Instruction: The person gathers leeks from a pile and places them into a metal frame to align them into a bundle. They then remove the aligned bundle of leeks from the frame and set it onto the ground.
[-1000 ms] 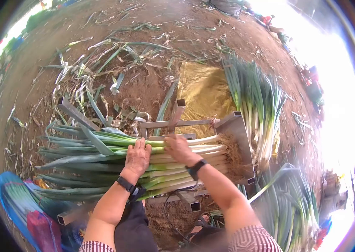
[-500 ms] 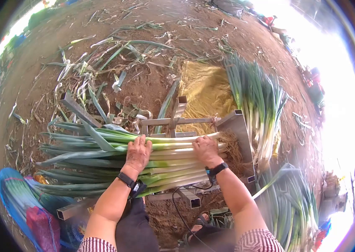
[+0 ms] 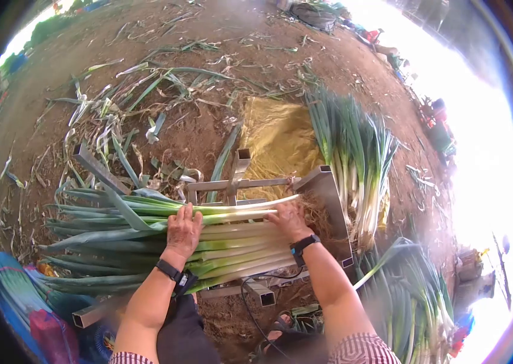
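Observation:
A thick pile of green onions (image 3: 232,246) lies across a metal frame (image 3: 331,203), leaves to the left and roots to the right near the upright plate. My left hand (image 3: 184,229) rests on the pile where green turns to white, its fingers curled over the upper stalks. On the white ends, close to the roots, is my right hand (image 3: 290,221), fingers bent around a stalk at the upper edge. Both palms face down, and the undersides of the fingers are partly hidden.
A yellow sack (image 3: 274,136) lies beyond the frame. More onions (image 3: 353,151) stand to its right, with another bunch (image 3: 405,297) at lower right. A blue net bag (image 3: 20,291) is at lower left. Leaf scraps (image 3: 108,115) litter the soil.
The view has shifted, so the scene sits slightly further left and lower. My right hand has moved a little toward the upper edge of the pile, and the top stalks look slightly separated.

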### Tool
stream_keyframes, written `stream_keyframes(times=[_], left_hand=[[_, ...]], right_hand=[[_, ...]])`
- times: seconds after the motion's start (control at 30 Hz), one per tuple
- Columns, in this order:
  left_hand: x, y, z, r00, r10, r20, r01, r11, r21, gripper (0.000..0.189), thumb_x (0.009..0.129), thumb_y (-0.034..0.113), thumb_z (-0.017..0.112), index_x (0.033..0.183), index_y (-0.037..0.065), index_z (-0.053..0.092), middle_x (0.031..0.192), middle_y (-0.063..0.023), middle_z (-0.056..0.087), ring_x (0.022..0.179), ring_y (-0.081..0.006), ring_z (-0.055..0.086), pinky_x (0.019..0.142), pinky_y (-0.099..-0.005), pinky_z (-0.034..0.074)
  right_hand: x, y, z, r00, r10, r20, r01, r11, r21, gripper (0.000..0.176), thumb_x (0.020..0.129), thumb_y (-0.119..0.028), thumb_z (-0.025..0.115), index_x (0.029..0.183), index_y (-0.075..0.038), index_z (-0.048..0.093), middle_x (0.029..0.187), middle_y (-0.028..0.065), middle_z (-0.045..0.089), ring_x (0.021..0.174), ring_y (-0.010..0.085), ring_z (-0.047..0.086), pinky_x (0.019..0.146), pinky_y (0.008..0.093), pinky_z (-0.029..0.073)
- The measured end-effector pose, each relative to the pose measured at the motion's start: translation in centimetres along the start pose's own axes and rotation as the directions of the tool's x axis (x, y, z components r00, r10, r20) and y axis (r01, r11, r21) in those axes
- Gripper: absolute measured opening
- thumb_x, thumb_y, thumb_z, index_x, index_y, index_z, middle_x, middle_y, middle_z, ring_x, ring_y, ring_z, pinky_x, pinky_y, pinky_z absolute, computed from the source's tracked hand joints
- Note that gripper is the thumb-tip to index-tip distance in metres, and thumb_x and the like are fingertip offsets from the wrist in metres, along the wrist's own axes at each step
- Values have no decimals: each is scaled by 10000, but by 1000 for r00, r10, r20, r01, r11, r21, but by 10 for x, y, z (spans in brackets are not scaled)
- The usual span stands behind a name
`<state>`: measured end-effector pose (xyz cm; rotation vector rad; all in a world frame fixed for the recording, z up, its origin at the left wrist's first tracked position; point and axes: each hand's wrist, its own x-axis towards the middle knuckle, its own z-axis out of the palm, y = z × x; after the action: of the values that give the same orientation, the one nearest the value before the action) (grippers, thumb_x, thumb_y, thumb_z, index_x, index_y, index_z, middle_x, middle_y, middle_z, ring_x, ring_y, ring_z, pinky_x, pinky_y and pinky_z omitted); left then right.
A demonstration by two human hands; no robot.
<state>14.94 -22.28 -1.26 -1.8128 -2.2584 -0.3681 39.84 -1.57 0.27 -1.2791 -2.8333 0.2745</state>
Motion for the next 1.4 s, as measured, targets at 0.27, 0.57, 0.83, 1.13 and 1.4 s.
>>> stream_keyframes(times=[0.27, 0.57, 0.83, 1.13, 1.4], left_hand=[[1, 0, 2, 999, 3, 40, -5, 999, 47, 187, 857, 211, 559, 1015, 112, 570, 1225, -190, 576, 1128, -323, 529, 769, -434, 438], [1, -1, 2, 1000, 11, -29, -11, 1000, 26, 224, 824, 210, 608, 1020, 105, 577, 1238, -125, 580, 1139, -299, 533, 784, -431, 430], [6, 0, -14, 1000, 4, 31, 0, 994, -108, 248, 819, 198, 612, 1045, 105, 569, 1277, -65, 564, 1142, -309, 513, 822, -443, 410], [15, 5, -19, 985, 97, 145, -82, 991, -108, 212, 808, 204, 642, 985, 100, 591, 1282, -38, 572, 1114, -305, 517, 822, -454, 414], [21, 8, -12, 990, 73, 118, -55, 988, -145, 244, 813, 221, 657, 1011, 98, 583, 1310, -43, 563, 1189, -317, 505, 984, -536, 342]], right_hand=[[12, -3, -28, 848, 258, 463, -349, 929, 121, 677, 840, -571, 603, 1286, -67, 532, 1350, 217, 484, 1339, 438, 317, 1070, 530, 309], [-51, -3, 13, 890, 454, -33, -442, 879, 178, 799, 871, -507, 580, 1348, 97, 366, 1414, 320, 350, 1320, 447, 331, 1114, 494, 261], [-61, 2, 22, 902, 416, -116, -396, 904, 160, 729, 881, -495, 573, 1294, 86, 420, 1350, 300, 412, 1274, 435, 376, 1088, 482, 302], [-51, 1, 34, 932, 302, -202, -313, 950, -22, 628, 896, -512, 521, 1359, -97, 439, 1390, 234, 386, 1263, 395, 386, 1063, 546, 276], [-34, 3, 49, 985, 96, -146, -112, 988, -107, 632, 906, -491, 511, 1430, -158, 393, 1484, 201, 279, 1360, 386, 238, 1115, 558, 140]])
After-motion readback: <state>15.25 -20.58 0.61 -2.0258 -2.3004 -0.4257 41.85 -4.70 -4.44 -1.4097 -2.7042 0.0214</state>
